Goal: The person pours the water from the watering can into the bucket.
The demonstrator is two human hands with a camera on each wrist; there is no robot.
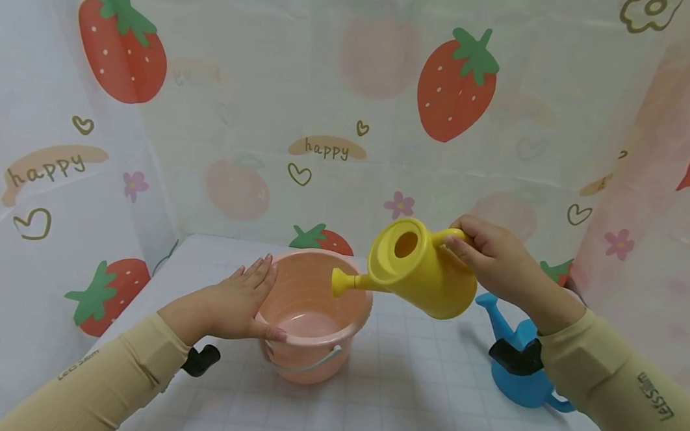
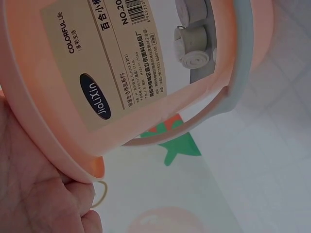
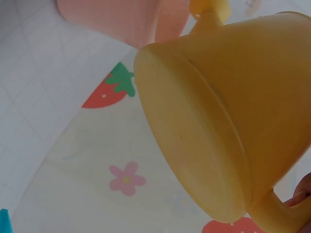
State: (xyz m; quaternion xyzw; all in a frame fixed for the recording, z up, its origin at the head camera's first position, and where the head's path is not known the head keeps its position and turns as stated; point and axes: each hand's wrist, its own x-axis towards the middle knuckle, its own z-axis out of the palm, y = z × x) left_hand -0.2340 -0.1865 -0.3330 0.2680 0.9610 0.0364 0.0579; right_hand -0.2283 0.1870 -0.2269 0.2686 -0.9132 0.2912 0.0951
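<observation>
With your left hand (image 1: pixel 232 304), fingers apart on the rim (image 1: pixel 329 340), steady the pink bucket (image 1: pixel 313 371) on the bench (image 1: pixel 412 388) — the spout (image 1: pixel 350 283) appears at its mouth, so tilt the raised yellow watering can (image 1: pixel 435 285) slowly, the grip of your right hand (image 1: pixel 501 259) clamped round the handle (image 1: pixel 446 236).

You are getting soft light in the head view — faint shadows are lying on the tabletop (image 1: pixel 423 402) — while the wrist views are running dimmer, browning the yellow watering can (image 3: pixel 233 97) yet showing the label (image 2: pixel 129 53) legibly.
</observation>
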